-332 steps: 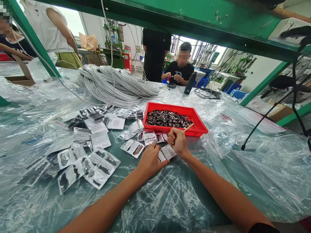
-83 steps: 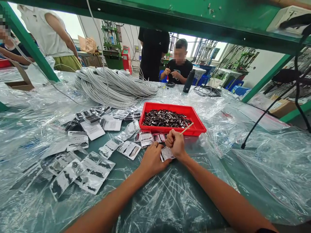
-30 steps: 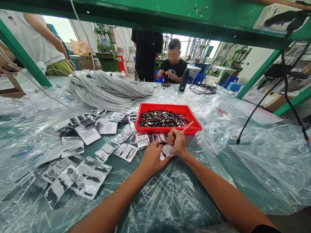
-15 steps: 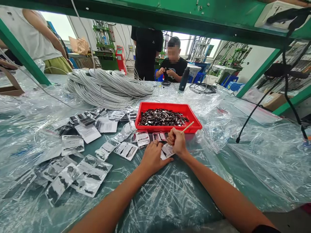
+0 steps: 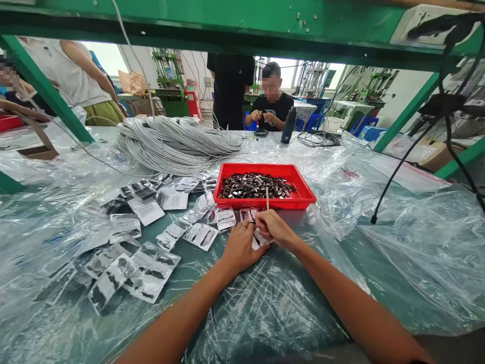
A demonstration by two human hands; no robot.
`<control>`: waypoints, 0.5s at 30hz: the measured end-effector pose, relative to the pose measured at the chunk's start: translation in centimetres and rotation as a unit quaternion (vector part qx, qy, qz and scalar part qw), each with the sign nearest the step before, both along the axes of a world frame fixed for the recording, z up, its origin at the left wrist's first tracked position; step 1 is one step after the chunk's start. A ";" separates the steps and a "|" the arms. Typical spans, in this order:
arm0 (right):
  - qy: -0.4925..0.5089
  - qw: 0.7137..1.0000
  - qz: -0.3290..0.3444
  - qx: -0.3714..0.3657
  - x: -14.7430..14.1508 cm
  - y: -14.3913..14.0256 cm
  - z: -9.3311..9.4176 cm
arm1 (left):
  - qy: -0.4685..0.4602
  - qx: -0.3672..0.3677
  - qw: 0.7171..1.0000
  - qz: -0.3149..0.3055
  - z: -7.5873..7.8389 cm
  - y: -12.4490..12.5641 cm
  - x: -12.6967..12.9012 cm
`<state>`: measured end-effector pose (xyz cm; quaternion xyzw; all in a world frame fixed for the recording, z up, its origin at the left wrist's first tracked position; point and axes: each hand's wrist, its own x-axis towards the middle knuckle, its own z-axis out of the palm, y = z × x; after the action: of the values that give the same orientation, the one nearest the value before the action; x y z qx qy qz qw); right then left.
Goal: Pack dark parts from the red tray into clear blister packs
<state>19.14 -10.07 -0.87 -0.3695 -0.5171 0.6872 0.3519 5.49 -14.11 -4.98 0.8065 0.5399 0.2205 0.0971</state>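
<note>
Head view, frame centre: right hand is gripping a thin stick upright; left hand is pressing a small pouch flat, fingers closed — just below the red tray edge.

Bare forearms, no sleeves; 1 ring on the left hand.

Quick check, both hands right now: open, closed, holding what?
Left hand: palm down, pressing on a small packet; fingers hidden, grip unclear.
Right hand: closed on a thin wooden stick, held upright.
</note>
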 end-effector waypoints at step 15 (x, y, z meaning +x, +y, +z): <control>-0.595 0.686 0.052 0.416 6.9 2.3 1.3 | -0.504 -0.187 0.841 0.061 3.0 1.2 -2.3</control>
<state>26.02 -7.75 0.45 -0.4886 -0.8693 0.0547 0.0515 3.23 -12.94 -1.98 0.5160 0.4953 0.4969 0.4915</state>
